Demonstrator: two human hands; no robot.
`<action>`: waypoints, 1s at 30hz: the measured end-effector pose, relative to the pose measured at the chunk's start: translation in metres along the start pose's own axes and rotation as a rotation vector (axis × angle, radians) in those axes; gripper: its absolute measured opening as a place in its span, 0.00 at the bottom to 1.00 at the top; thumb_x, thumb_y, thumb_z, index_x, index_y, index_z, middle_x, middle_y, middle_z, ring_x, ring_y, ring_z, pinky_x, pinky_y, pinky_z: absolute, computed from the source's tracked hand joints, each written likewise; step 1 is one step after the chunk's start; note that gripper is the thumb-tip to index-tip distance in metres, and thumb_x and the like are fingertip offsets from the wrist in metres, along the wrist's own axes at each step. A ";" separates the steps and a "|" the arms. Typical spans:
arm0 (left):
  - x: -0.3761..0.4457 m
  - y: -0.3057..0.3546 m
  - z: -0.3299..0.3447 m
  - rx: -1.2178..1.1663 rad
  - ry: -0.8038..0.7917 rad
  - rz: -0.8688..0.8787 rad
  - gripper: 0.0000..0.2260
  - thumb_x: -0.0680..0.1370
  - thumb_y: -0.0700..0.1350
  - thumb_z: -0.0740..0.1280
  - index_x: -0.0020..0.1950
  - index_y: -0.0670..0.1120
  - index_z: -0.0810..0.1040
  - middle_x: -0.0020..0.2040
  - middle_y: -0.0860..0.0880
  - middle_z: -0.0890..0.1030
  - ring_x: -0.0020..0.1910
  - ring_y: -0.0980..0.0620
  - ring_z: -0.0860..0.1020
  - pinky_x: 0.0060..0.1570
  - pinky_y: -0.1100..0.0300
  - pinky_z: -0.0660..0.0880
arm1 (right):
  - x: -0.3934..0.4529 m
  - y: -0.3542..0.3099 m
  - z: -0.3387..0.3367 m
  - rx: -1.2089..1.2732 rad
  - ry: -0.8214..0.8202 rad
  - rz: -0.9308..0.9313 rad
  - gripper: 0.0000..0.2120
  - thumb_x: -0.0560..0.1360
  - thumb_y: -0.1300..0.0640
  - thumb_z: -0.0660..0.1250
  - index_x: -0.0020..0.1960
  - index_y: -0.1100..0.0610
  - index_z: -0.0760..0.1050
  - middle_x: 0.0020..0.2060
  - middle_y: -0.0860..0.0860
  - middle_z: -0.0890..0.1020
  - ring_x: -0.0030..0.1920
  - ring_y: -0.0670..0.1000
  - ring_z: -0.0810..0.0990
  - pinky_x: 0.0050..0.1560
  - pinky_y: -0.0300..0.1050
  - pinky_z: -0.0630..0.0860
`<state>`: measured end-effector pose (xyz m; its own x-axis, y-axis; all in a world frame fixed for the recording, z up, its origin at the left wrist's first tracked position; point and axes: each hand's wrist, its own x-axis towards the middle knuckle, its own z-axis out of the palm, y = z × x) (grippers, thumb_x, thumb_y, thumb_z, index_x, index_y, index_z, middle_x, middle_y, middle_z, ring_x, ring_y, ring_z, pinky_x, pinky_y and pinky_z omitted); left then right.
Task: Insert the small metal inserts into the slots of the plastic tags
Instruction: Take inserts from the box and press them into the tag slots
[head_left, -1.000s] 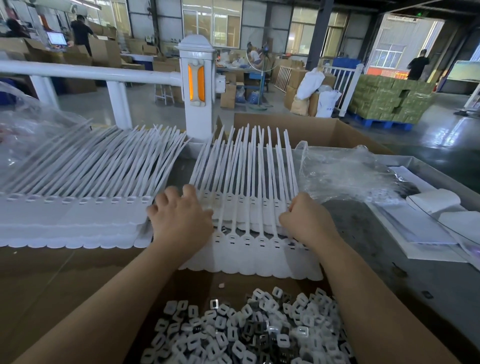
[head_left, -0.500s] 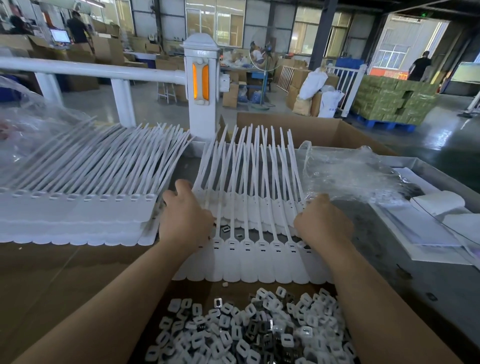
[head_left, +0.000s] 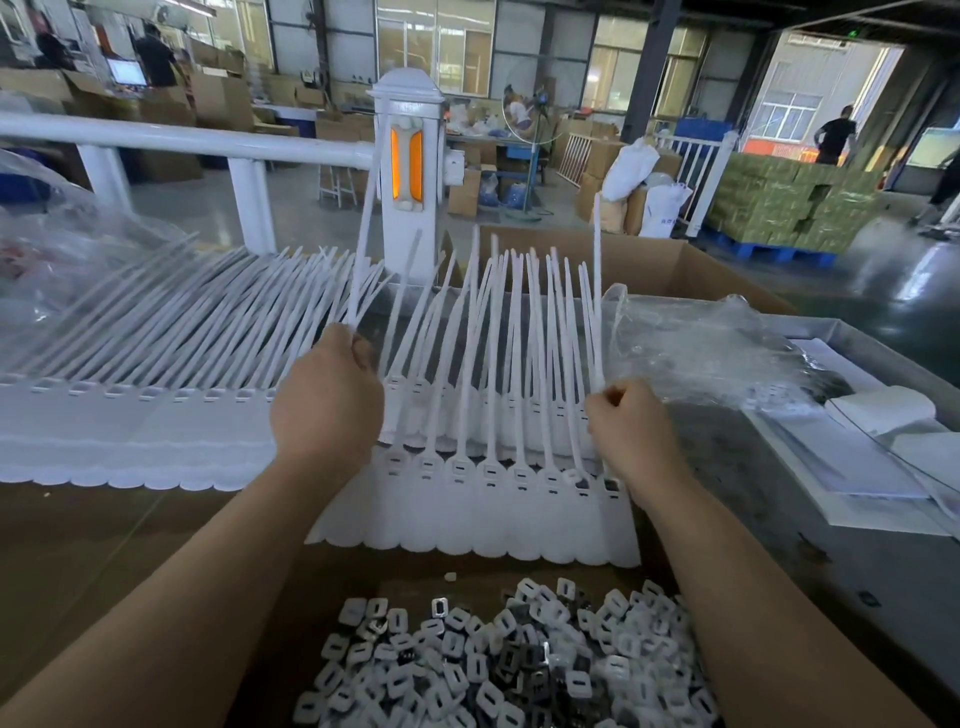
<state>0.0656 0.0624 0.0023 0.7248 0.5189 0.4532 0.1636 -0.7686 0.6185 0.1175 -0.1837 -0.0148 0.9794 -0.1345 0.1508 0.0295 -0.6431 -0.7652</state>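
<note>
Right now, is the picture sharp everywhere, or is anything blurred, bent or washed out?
In the head view, the left hand, right hand and pile of inserts look fairly sharp; the raised tag strips are smeared by motion; the white railing bows from the wide lens; the far doorway is washed out by daylight.

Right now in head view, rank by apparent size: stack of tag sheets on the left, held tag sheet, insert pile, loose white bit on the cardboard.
1. Stack of tag sheets, largest.
2-3. Held tag sheet and insert pile: look alike; the pile is cropped and nearer, so unranked.
4. Loose white bit, smallest.
</note>
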 end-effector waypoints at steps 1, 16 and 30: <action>0.003 -0.003 -0.002 0.029 0.000 -0.012 0.09 0.84 0.45 0.54 0.46 0.47 0.68 0.33 0.51 0.70 0.31 0.51 0.67 0.30 0.56 0.57 | 0.000 -0.001 0.001 0.052 -0.031 -0.003 0.05 0.81 0.56 0.61 0.55 0.56 0.71 0.42 0.51 0.79 0.36 0.49 0.76 0.34 0.44 0.75; -0.007 0.011 -0.018 0.307 -0.141 0.309 0.17 0.78 0.51 0.68 0.65 0.48 0.73 0.61 0.45 0.75 0.60 0.45 0.74 0.60 0.49 0.71 | -0.014 -0.002 0.013 0.070 -0.212 -0.082 0.16 0.79 0.57 0.66 0.66 0.48 0.71 0.44 0.46 0.80 0.30 0.43 0.76 0.27 0.33 0.72; -0.063 0.047 0.023 -0.065 -0.684 0.347 0.04 0.75 0.54 0.73 0.43 0.57 0.80 0.39 0.60 0.77 0.39 0.64 0.75 0.37 0.72 0.68 | -0.013 0.002 0.013 0.029 -0.207 -0.138 0.14 0.79 0.57 0.66 0.63 0.46 0.71 0.41 0.47 0.80 0.40 0.53 0.83 0.36 0.41 0.79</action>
<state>0.0431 -0.0149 -0.0125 0.9835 -0.1108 0.1432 -0.1728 -0.8108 0.5592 0.1070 -0.1738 -0.0262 0.9856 0.1124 0.1263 0.1689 -0.6222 -0.7644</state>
